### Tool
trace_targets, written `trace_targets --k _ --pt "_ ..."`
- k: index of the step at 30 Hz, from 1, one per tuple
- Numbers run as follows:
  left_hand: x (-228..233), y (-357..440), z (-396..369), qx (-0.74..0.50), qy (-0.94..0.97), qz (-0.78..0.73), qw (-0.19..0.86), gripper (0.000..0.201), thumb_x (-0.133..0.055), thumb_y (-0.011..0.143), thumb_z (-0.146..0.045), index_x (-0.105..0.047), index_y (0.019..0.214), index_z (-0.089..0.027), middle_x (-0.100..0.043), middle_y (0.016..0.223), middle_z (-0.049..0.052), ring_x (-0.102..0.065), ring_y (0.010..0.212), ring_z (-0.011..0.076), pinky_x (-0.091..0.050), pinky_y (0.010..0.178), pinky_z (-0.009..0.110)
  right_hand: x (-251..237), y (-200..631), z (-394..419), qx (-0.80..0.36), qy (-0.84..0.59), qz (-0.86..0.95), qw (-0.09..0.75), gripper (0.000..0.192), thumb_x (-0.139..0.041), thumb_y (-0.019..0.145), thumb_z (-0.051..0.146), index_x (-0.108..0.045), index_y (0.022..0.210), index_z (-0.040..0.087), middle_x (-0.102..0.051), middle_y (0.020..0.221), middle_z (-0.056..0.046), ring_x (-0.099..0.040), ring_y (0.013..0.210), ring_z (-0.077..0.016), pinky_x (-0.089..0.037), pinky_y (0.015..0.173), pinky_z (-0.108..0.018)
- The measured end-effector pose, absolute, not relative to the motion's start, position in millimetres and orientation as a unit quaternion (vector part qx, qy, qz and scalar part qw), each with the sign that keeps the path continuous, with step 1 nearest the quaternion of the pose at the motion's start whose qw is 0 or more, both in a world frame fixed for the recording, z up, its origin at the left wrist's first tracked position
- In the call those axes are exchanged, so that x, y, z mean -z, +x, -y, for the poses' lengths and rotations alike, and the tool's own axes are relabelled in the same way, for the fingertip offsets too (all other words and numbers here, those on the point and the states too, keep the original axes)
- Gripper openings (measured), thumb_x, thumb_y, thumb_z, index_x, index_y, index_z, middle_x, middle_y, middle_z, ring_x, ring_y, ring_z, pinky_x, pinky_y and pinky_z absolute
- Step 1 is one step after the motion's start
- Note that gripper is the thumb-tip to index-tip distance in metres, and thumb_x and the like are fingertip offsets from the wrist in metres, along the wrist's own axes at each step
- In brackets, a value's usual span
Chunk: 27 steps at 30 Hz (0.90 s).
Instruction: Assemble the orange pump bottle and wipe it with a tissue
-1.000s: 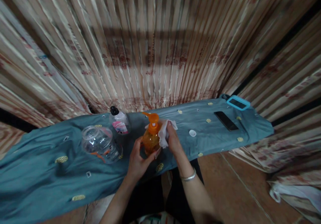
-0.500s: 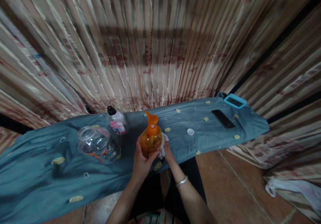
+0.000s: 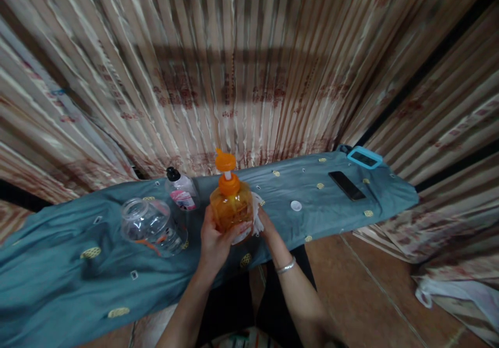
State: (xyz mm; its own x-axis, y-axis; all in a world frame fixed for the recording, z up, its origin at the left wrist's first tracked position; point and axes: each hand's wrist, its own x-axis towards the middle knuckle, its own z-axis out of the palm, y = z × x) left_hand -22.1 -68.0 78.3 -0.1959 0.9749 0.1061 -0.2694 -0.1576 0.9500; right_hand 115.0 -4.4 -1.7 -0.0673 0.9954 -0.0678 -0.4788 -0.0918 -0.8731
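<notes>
Here, striped beige and brown curtains (image 3: 234,67) hang across the whole back of the room, and reddish-brown floor tiles (image 3: 362,285) show below on the right. In front of the curtains stands one long bench covered with a teal cloth dotted with yellow ovals (image 3: 58,275).

On it lie one clear plastic jar on its side (image 3: 150,226), one small clear bottle with a black cap and pink label (image 3: 181,191), one black phone (image 3: 346,185), one light-blue framed device at the far right corner (image 3: 364,157) and one small white round cap (image 3: 296,205).

One orange pump-top soap bottle (image 3: 231,202) is held upright just above the bench's near edge, between the small clear bottle and the white cap. The left hand (image 3: 214,241) grips its lower body with fingers wrapped round the front. The right hand (image 3: 268,226), a silver bangle (image 3: 286,268) on its wrist, presses one white cloth (image 3: 255,219) against the bottle's right side, fingers closed on the cloth.
</notes>
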Motion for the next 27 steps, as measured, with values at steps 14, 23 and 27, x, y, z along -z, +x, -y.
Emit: trace_targets --k 14,23,27 --pt "-77 -22 71 -0.642 0.380 -0.462 0.480 0.071 -0.110 0.054 -0.047 -0.069 0.108 -0.023 -0.088 0.100 0.002 -0.088 0.089 0.0265 -0.074 0.083 0.037 16 63 72 -0.760 -0.267 0.171 0.567 0.067 -0.070 0.101 0.084 -0.079 0.124 0.022 -0.083 0.135 -0.012 -0.080 0.120 -0.0291 -0.062 0.113 -0.056" --pt "-64 -37 73 -0.584 0.451 -0.453 0.501 0.072 -0.108 0.063 -0.058 -0.075 0.116 -0.022 -0.090 0.118 0.010 -0.088 0.112 0.0360 -0.074 0.099 0.047 -10 106 38 -0.756 -0.355 0.230 0.500 0.054 -0.066 0.112 0.074 -0.081 0.114 0.022 -0.086 0.117 -0.008 -0.082 0.111 -0.0266 -0.064 0.110 -0.051" --pt "-59 -34 71 -0.565 0.449 -0.426 0.545 0.086 -0.109 0.062 -0.050 -0.073 0.135 -0.023 -0.089 0.129 0.012 -0.087 0.121 0.0380 -0.073 0.107 0.050 -41 133 14 -0.742 -0.389 0.260 0.480 0.040 -0.072 0.114 0.059 -0.081 0.115 0.020 -0.087 0.118 -0.008 -0.084 0.111 -0.0244 -0.065 0.113 -0.051"
